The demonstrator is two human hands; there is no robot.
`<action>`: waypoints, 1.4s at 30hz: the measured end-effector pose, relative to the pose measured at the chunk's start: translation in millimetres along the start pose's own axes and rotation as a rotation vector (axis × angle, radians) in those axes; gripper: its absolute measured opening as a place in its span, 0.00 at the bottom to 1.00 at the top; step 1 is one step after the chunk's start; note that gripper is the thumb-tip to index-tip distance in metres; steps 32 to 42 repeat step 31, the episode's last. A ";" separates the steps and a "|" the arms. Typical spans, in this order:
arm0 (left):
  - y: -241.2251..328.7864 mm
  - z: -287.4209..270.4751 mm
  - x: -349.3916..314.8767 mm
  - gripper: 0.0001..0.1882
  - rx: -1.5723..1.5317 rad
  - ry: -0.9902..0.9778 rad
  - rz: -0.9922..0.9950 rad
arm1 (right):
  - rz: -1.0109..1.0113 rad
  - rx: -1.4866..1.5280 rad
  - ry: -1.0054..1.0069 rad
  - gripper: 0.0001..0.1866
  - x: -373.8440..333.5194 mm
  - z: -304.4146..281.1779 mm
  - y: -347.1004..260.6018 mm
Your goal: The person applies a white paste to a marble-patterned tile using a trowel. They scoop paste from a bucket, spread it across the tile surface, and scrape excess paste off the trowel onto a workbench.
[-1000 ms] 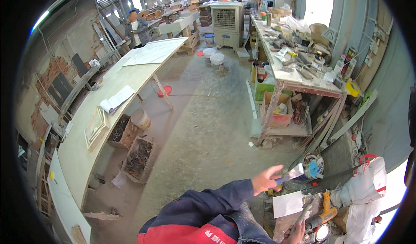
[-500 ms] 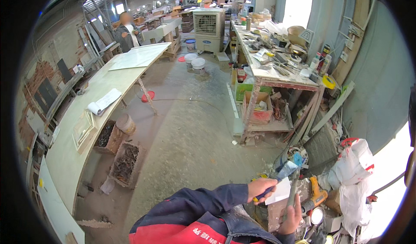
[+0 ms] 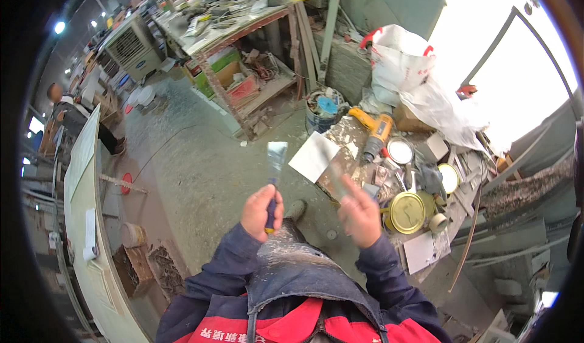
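My left hand [image 3: 261, 212] is closed round the dark blue handle of a putty knife [image 3: 277, 157], its wide metal blade pointing up and away from me. Opposite it, my right hand [image 3: 360, 214] grips a long, flat grey tool [image 3: 336, 175], smeared by motion, so its kind is unclear. The two tools are apart, above the floor in front of my apron. Just beyond the right hand, a white square sheet [image 3: 314, 157] lies at the edge of a cluttered low surface. A bucket [image 3: 321, 121] with a blue round thing on top stands behind it.
An orange heat gun [image 3: 377, 137], an open white-topped can [image 3: 399, 151] and a yellow-lidded tin [image 3: 407, 213] crowd the right. A white plastic bag [image 3: 398, 63] rises behind them. A workbench [image 3: 240, 34] stands ahead; a long panel [image 3: 82, 203] and a person [image 3: 79, 115] are left.
My view has swung right and down. The putty knife has come away from the bucket, now upright in my left hand. My hands are further apart, and the right-hand tool is blurred.
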State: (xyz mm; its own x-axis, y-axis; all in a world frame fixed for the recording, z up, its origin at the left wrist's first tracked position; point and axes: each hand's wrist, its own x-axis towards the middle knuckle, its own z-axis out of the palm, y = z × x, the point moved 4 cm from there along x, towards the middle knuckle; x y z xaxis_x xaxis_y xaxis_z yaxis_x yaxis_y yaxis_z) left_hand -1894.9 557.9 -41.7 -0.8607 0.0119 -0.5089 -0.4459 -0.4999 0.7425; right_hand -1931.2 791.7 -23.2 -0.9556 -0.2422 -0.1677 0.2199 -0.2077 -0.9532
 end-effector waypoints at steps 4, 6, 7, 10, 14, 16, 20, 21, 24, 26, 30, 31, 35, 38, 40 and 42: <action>-4.3 27.2 -6.1 0.18 0.180 -0.073 -0.056 | -0.111 -0.041 -0.037 0.27 -30.5 16.9 30.3; -18.6 32.6 -21.5 0.18 0.461 -0.267 -0.095 | 0.033 0.080 0.153 0.27 -1.7 -7.3 19.3; -18.0 33.2 -22.7 0.17 0.418 -0.254 -0.064 | -0.024 0.058 0.204 0.27 4.5 -13.1 12.6; 7.9 12.8 15.1 0.16 0.296 0.009 0.166 | -0.082 -0.088 0.211 0.27 -19.7 -4.8 13.5; 22.4 -5.7 42.8 0.12 0.889 0.103 0.639 | -0.238 -0.639 0.084 0.26 -25.4 61.0 4.7; 23.1 2.8 28.8 0.11 1.013 -0.059 0.600 | -0.302 -0.572 0.299 0.24 13.3 44.1 10.5; 47.3 -40.1 48.3 0.12 1.097 -0.024 0.553 | -0.210 -0.474 0.305 0.26 43.4 47.4 3.8; 60.7 -49.2 63.5 0.12 1.048 -0.001 0.522 | -0.271 -0.540 0.252 0.25 30.6 66.5 12.8; 65.0 -53.6 70.6 0.12 1.072 -0.121 0.514 | -0.160 -0.618 0.202 0.24 29.2 102.3 20.6; 68.7 -67.0 65.8 0.12 1.212 -0.312 0.479 | 0.093 -0.353 0.372 0.24 53.6 74.6 41.7; 40.1 -84.4 83.0 0.12 0.925 -0.376 0.020 | -0.035 -0.193 0.580 0.25 68.8 42.9 65.7; 34.7 -99.1 105.9 0.12 0.826 -0.287 -0.169 | -0.027 -0.146 0.632 0.27 63.1 29.0 79.3; 34.7 -99.1 105.9 0.12 0.826 -0.287 -0.169 | -0.027 -0.146 0.632 0.27 63.1 29.0 79.3; 34.7 -99.1 105.9 0.12 0.826 -0.287 -0.169 | -0.027 -0.146 0.632 0.27 63.1 29.0 79.3; 34.7 -99.1 105.9 0.12 0.826 -0.287 -0.169 | -0.027 -0.146 0.632 0.27 63.1 29.0 79.3; 34.7 -99.1 105.9 0.12 0.826 -0.287 -0.169 | -0.027 -0.146 0.632 0.27 63.1 29.0 79.3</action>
